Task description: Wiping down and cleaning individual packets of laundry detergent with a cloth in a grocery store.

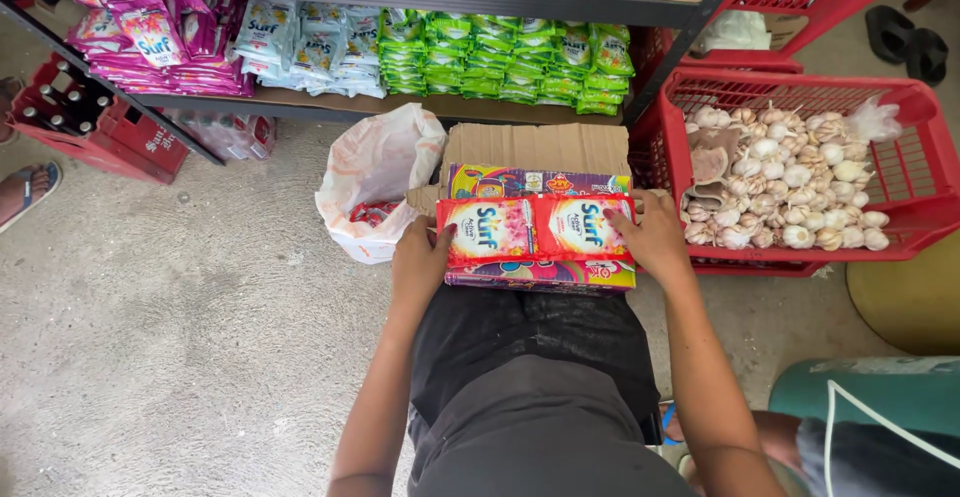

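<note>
I hold a stack of pink-and-red detergent sachets between both hands, over an open cardboard box that holds colourful packs. My left hand grips the stack's left end. My right hand grips its right end. The box sits on the concrete floor in front of my knees, below a low shelf.
The shelf carries rows of pink, pale blue and green sachets. A white plastic bag stands left of the box. A red basket of garlic sits right. A red bottle crate is far left. Another person's sandalled foot shows at the left edge.
</note>
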